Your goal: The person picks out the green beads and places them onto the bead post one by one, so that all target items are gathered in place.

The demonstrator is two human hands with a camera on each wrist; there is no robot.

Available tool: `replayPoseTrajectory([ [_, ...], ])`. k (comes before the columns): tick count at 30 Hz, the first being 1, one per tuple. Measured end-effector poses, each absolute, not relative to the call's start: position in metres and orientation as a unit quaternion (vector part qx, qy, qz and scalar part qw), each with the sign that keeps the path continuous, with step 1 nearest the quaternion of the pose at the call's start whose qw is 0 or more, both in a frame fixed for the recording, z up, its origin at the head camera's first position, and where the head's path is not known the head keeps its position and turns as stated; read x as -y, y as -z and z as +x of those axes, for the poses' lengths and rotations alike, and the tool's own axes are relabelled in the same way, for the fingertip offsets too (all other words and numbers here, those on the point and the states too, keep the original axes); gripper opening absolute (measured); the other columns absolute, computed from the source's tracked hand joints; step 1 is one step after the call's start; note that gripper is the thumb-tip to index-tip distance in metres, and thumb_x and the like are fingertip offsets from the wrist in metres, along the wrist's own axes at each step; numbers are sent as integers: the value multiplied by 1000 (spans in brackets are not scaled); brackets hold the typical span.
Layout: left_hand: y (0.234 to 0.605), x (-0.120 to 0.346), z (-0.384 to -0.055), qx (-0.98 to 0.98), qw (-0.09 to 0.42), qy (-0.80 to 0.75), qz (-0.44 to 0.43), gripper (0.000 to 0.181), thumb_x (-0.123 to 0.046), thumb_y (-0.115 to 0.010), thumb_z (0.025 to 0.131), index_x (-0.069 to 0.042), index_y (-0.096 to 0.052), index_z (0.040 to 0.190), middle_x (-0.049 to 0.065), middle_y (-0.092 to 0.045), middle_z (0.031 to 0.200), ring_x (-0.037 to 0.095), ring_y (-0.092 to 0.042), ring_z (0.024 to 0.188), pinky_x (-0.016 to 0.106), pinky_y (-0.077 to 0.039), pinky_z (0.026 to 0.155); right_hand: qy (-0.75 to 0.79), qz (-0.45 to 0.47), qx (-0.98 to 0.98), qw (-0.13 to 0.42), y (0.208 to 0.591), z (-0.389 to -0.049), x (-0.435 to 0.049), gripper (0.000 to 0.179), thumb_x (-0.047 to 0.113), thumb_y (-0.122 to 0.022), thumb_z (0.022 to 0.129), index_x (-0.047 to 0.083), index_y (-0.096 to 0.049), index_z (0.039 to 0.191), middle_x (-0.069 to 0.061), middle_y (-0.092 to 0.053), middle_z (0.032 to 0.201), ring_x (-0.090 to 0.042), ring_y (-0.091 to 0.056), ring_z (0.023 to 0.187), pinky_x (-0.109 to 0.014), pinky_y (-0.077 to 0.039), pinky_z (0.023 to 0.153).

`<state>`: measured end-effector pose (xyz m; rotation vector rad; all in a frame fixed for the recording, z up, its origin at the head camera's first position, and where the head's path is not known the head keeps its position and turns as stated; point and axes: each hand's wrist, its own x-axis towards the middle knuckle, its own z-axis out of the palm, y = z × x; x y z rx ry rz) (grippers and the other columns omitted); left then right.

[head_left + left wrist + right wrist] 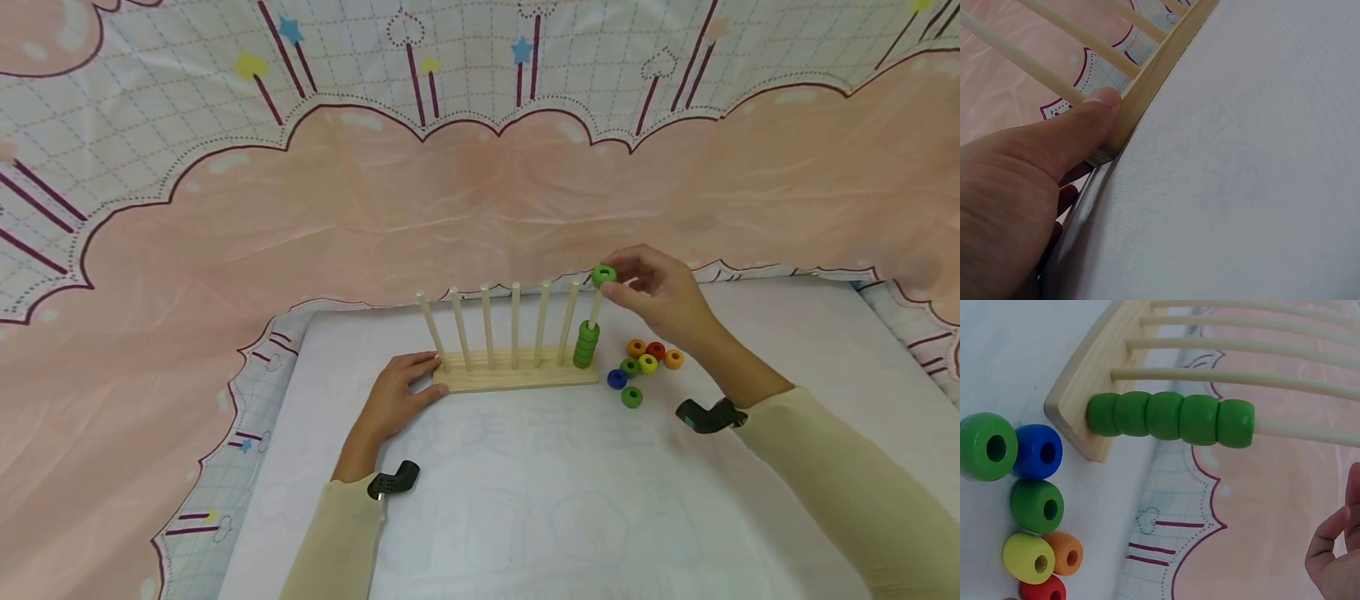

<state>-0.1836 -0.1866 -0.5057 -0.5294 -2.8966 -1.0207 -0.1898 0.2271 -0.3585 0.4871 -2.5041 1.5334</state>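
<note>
A wooden peg stand (517, 382) with several upright pegs stands on the white table. My left hand (397, 396) grips its left end; in the left wrist view the thumb (1094, 115) lies against the base. Several green beads (587, 346) are stacked on the rightmost peg, also seen as a row of green beads (1166, 417) in the right wrist view. At the top of that peg, my right hand (663, 292) pinches another green bead (604, 276) between thumb and fingers. Only part of the right hand (1341, 544) shows in the right wrist view, without the held bead.
Loose beads lie right of the stand: a blue bead (617, 379), a yellow bead (648, 363), a red bead (656, 350), a green bead (632, 397) and others in orange and green. Behind the table (525, 500) hangs a pink patterned cloth (487, 200).
</note>
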Motion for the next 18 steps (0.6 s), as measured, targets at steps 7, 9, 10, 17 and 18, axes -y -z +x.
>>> replayPoseTrajectory([
  [7,505,186,-183,929,11,330,-169,57,-35,-78,92,-10,-63,140,6,-58,149,31,-46,142,55,-36,119,-515,157,840,74,365,-190,-227,31,20,-71,98,13,-65,128,-1,-67,118,-14,-61,107,-15,-52,89],
  [9,505,186,-183,929,11,330,-170,57,-36,-78,92,-10,-63,140,6,-58,149,31,-46,142,55,-36,119,-512,153,842,72,366,-190,-227,31,20,-71,98,13,-65,128,-2,-67,119,-13,-61,107,-15,-52,89],
  [10,505,186,-183,929,12,329,-170,57,-36,-78,92,-10,-63,140,6,-58,149,31,-46,142,55,-36,119,-510,151,844,72,366,-190,-227,32,21,-71,98,13,-65,128,-3,-67,120,-12,-60,108,-14,-52,89],
  [17,505,187,-183,928,15,328,-174,57,-37,-78,91,-10,-64,140,6,-58,148,32,-47,141,55,-37,118,-507,147,846,72,366,-190,-228,31,21,-70,98,13,-65,128,-3,-67,122,-10,-60,110,-15,-50,92],
  [18,505,186,-183,928,15,328,-175,57,-37,-78,91,-10,-64,140,6,-58,148,32,-47,141,55,-37,118,-508,147,845,72,366,-190,-228,31,20,-70,98,13,-65,128,-3,-67,122,-10,-60,110,-15,-50,93],
])
